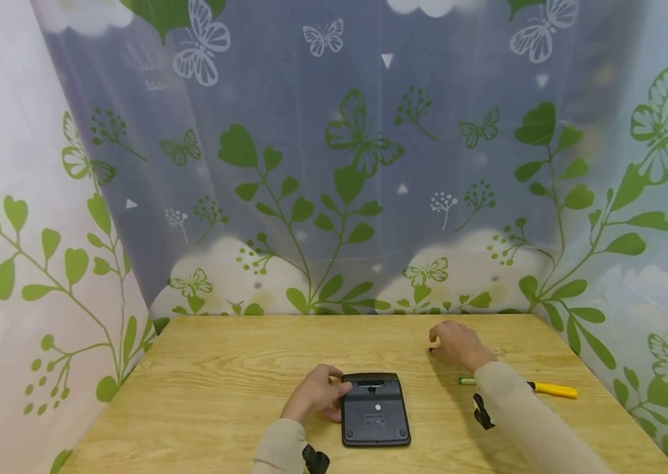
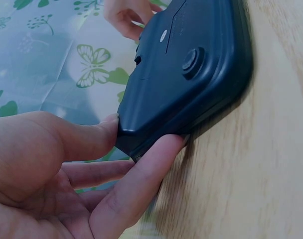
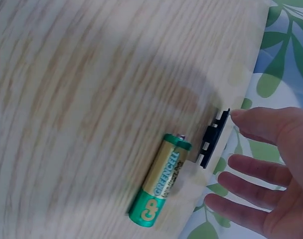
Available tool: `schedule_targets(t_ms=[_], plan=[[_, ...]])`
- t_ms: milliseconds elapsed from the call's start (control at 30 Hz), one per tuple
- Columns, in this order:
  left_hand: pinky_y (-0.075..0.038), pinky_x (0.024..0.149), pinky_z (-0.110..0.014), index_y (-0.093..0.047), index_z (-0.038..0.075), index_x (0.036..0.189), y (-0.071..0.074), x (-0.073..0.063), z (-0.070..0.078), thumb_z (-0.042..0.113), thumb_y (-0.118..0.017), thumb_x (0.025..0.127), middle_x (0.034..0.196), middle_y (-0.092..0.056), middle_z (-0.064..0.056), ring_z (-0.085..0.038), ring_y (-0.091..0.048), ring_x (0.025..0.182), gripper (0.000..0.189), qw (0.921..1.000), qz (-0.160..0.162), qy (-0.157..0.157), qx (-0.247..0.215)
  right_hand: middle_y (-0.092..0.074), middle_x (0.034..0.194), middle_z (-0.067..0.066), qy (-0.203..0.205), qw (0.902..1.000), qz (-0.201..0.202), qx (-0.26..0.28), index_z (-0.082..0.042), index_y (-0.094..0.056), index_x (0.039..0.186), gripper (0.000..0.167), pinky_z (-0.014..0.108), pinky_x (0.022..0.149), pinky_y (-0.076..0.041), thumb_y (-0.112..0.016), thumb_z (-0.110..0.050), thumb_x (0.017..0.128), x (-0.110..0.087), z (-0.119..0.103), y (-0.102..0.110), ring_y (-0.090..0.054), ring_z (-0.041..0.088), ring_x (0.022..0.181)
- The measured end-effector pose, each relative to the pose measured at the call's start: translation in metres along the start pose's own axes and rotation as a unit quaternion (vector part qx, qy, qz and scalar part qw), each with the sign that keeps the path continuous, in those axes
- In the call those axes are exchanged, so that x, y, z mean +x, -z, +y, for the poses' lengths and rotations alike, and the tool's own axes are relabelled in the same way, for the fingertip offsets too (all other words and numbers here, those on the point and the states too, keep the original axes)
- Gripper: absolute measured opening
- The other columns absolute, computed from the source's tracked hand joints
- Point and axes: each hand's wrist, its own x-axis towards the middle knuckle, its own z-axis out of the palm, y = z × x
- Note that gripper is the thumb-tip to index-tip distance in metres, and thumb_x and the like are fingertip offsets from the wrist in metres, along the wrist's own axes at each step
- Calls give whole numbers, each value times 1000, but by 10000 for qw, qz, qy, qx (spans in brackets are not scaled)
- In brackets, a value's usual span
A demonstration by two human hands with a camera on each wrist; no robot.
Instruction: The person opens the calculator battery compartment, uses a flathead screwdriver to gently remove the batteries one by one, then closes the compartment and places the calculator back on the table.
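Note:
A black calculator (image 1: 374, 421) lies with its underside up on the table, its battery slot uncovered at the far end. My left hand (image 1: 317, 395) grips its left far corner, thumb on one face and fingers at the edge, as the left wrist view shows (image 2: 57, 169). Farther right, my right hand (image 1: 458, 343) hovers with fingers spread by a small black battery cover (image 3: 214, 138). One fingertip is at the cover's end; whether it touches, I cannot tell. A green and gold battery (image 3: 160, 180) lies beside the cover.
To the right, a tool with a yellow handle (image 1: 556, 390) lies on the wooden table (image 1: 209, 395), partly behind my right sleeve (image 1: 524, 408). A printed curtain (image 1: 310, 197) hangs along the table's far edge and both sides.

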Motion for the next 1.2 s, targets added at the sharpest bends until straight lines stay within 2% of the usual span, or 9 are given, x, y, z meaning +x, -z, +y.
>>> schedule_targets(t_ms=[167, 433, 833, 1200], plan=[[-65, 57, -32, -52, -6, 143, 0, 0, -1, 14, -66, 102, 96, -67, -14, -21, -70, 78, 48, 10000, 9, -24, 14, -75, 112, 19, -68, 9999, 75, 3, -1, -76, 110, 25, 49, 74, -64, -82, -11, 88, 0, 2, -5, -72, 33, 91], [-66, 58, -33, -52, -5, 145, 0, 2, -2, 15, -66, 102, 99, -68, -14, -21, -70, 81, 49, 10000, -17, -9, -47, -76, 99, 16, -123, 9992, 312, 205, -2, -76, 96, 17, 48, 70, -63, -80, -18, 90, 1, 8, -15, -71, 32, 81], [-65, 57, -33, -51, -5, 145, 1, 2, -2, 15, -66, 102, 97, -68, -14, -21, -70, 79, 50, 10000, -29, -13, -60, -74, 82, 8, -84, 9980, 462, 419, -7, -75, 80, 13, 34, 58, -58, -79, -13, 90, 3, 9, -25, -64, 16, 66], [-65, 56, -33, -51, -6, 145, 0, 2, -3, 14, -66, 102, 94, -68, -14, -21, -70, 76, 49, 10000, -37, -51, -65, -75, 85, 9, -101, 9984, 377, 398, -6, -77, 82, 9, 36, 61, -60, -78, -9, 90, 4, 7, -27, -67, 18, 69]])
